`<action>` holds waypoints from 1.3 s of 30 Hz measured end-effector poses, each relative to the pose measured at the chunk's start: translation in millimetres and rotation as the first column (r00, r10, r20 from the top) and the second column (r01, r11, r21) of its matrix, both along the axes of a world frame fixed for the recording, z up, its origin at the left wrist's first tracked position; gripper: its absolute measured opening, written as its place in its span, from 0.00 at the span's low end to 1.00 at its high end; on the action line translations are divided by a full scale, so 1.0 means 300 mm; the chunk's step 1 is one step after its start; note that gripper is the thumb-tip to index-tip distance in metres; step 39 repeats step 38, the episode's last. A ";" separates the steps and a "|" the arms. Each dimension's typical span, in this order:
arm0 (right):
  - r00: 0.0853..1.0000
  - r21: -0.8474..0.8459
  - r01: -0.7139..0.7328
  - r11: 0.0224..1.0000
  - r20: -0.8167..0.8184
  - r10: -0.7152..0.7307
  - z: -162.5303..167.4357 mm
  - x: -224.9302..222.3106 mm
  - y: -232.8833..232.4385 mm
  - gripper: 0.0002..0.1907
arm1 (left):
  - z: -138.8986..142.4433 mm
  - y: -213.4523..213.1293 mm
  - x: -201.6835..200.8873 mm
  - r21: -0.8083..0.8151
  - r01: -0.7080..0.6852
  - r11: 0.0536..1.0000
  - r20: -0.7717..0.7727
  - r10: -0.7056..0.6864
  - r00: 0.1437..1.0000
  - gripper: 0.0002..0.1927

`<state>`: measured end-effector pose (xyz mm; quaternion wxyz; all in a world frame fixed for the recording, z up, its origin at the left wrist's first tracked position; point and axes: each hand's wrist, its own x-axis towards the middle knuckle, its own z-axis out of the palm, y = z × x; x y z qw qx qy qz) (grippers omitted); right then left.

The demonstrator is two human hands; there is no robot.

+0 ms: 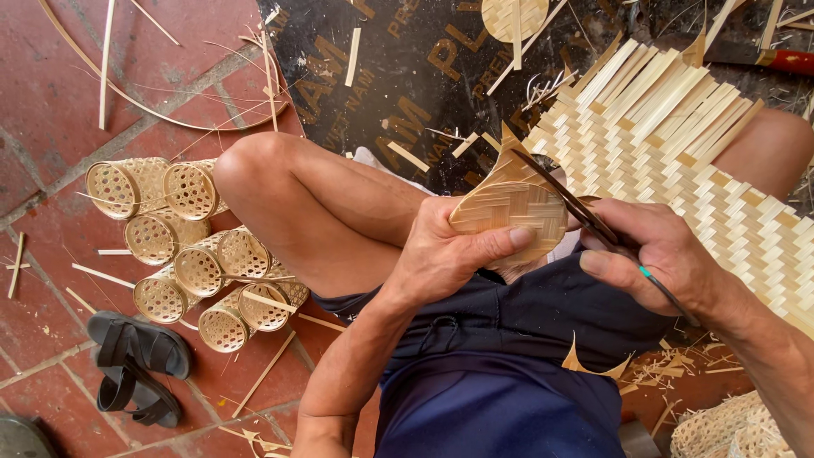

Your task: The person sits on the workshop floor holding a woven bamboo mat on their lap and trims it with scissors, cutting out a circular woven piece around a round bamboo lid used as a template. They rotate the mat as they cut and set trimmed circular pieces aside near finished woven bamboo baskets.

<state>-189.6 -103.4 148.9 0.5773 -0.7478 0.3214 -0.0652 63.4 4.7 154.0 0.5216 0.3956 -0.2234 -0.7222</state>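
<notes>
My left hand (445, 250) grips a small rounded piece of woven bamboo (509, 212), thumb lying across its lower edge. My right hand (657, 254) holds dark scissors (577, 208) whose blades run along the piece's right edge. Both hands are above my lap, between my bare knees. A large woven bamboo mat (678, 144) lies across my right thigh, just behind the scissors.
Several small woven bamboo cylinders (191, 254) are piled on the red tile floor at left, next to a pair of dark sandals (140, 369). A black printed sheet (398, 76) covers the ground ahead. Bamboo strips and offcuts (670, 369) lie scattered; another woven basket (733, 432) sits bottom right.
</notes>
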 end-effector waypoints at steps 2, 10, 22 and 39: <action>0.993 -0.035 -0.061 0.998 0.095 0.064 0.010 -0.001 -0.013 0.23 | 0.001 -0.002 0.004 0.023 0.015 1.000 0.024 -0.016 1.000 0.13; 0.984 -0.008 -0.145 0.989 -0.107 0.143 -0.023 -0.046 -0.034 0.27 | 0.007 -0.005 0.031 0.026 0.137 0.990 0.081 -0.139 0.987 0.17; 0.992 0.006 -0.063 0.998 0.109 0.062 0.015 -0.020 0.009 0.33 | 0.004 0.011 0.000 0.031 0.039 0.999 0.057 -0.041 0.998 0.15; 0.985 -0.059 -0.173 0.983 -0.040 0.171 0.046 -0.025 -0.029 0.24 | 0.077 -0.028 0.060 -0.031 0.265 0.964 0.246 -0.250 0.937 0.18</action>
